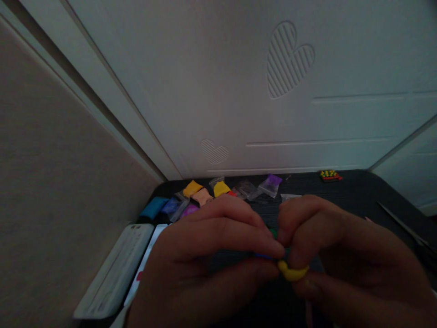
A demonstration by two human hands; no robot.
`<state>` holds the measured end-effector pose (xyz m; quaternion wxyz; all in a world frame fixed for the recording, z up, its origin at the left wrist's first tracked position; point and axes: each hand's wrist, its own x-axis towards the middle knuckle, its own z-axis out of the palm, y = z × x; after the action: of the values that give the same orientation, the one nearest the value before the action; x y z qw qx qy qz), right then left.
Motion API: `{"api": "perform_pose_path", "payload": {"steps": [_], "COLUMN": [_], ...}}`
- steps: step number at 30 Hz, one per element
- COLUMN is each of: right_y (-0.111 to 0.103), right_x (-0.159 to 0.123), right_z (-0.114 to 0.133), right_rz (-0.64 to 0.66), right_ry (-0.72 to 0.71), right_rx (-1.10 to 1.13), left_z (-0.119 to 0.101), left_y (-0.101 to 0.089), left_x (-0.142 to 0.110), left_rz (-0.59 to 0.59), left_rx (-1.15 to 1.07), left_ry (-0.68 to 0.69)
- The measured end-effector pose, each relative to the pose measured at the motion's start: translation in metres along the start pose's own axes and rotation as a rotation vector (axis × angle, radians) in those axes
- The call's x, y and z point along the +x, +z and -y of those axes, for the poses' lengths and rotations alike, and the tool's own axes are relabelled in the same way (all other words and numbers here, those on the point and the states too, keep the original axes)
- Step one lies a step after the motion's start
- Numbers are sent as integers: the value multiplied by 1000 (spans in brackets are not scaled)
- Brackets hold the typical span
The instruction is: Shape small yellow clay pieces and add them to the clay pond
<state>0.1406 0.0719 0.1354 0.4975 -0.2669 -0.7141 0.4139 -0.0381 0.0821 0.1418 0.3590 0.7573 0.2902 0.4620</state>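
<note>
Between the fingertips of both hands is a small curved piece of yellow modelling clay (pixel 292 272). My right hand (pixel 344 255) pinches it between thumb and finger. My left hand (pixel 211 255) is closed in a pinch at the clay's left end, its fingertips touching it. A bit of blue (pixel 262 255) shows between the left finger and thumb; whether it is held or lies behind cannot be made out. Something green (pixel 273 233) is partly visible behind the fingers.
Packets of coloured clay, including yellow (pixel 221 188), orange (pixel 192 188) and blue (pixel 154 207), lie at the back left of the dark table. A white case (pixel 114 273) lies left, scissors (pixel 403 223) right. A small yellow-and-red item (pixel 329 176) sits at the back.
</note>
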Motion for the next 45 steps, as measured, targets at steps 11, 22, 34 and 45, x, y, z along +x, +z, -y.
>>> {"api": "perform_pose_path", "payload": {"steps": [11, 22, 34, 45], "right_y": [1, 0, 2, 4], "right_x": [-1, 1, -4, -7], "right_z": [0, 1, -4, -2], "right_rz": [-28, -50, -105, -132], "right_ry": [-30, -65, -63, -91], "right_rx": [-60, -102, -242, -256], "left_z": [0, -1, -2, 5], "left_y": [2, 5, 9, 7], "left_x": [1, 1, 0, -5], "left_rz": [-26, -80, -159, -168], "left_rx": [1, -14, 93, 68], "left_ry": [0, 14, 51, -2]}}
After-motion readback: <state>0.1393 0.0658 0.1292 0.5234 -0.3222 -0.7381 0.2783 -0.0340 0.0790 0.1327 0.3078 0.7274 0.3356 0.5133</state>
